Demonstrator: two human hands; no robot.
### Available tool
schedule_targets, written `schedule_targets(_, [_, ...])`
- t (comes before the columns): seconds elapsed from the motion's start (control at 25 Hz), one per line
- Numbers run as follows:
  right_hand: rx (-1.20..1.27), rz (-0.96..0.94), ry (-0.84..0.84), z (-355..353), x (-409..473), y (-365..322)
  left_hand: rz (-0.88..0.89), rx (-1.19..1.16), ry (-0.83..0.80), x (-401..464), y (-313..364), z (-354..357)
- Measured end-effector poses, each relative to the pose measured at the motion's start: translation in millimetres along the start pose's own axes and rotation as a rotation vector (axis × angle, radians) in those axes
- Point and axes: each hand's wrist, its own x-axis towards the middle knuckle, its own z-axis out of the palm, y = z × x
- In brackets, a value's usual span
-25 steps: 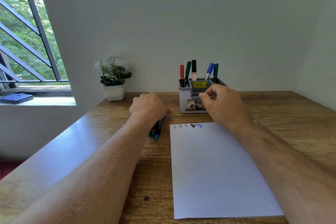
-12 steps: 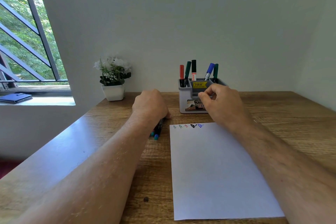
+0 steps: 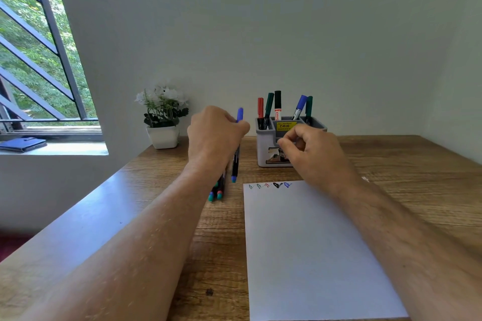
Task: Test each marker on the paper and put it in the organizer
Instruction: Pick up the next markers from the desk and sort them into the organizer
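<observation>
My left hand (image 3: 214,135) grips a blue-capped marker (image 3: 236,156), held nearly upright above the desk, cap end up. Under that hand lie loose markers (image 3: 216,191) with teal and blue ends, partly hidden by my wrist. The white paper (image 3: 310,250) lies in front of me with several small test marks (image 3: 270,185) along its top edge. The grey organizer (image 3: 266,146) stands behind the paper and holds several markers (image 3: 277,105). My right hand (image 3: 311,154) hovers in front of the organizer, fingers curled, thumb and forefinger together, holding nothing I can see.
A white pot with white flowers (image 3: 163,117) stands at the back left of the wooden desk (image 3: 407,164). A blue notebook (image 3: 23,144) lies on the window sill at the left. The wall is close behind the organizer.
My left hand has risen from the pile of loose markers, lifting one blue-capped marker upright. My right hand has stayed in front of the organizer.
</observation>
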Motion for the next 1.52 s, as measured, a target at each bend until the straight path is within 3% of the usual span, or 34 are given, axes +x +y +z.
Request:
schedule_targets(0.2, [0.058,-0.092,0.06,-4.5,-1.3,-7.0,0.063,-0.315,0.087,-14.0,20.9,0.7])
schedule_targets(0.44, [0.234,-0.138,0.042,-9.7,-1.1,-9.5,0.025,-0.627,-0.21,-28.2,33.3,14.9])
schedule_targets(0.72, [0.135,-0.193,0.191,-9.8,1.7,-7.9,0.013,-0.741,-0.182,-27.7,30.9,13.4])
schedule_targets(0.96, [0.114,-0.14,0.202,-12.8,1.3,-10.4,-0.011,-0.76,-0.206,-26.6,30.5,15.0])
schedule_targets(1.2, [0.064,-0.113,0.186,-19.3,1.4,-16.7,-0.151,-0.939,-0.247,-21.6,26.9,14.1])
schedule_targets(1.4, [0.037,-0.049,0.178,-17.0,1.5,-11.0,-0.153,-1.003,-0.213,-18.2,25.6,12.3])
schedule_targets(1.52, [0.074,-0.025,0.18,-14.7,1.6,-7.7,-0.228,-1.177,-0.19,-12.3,22.6,5.1])
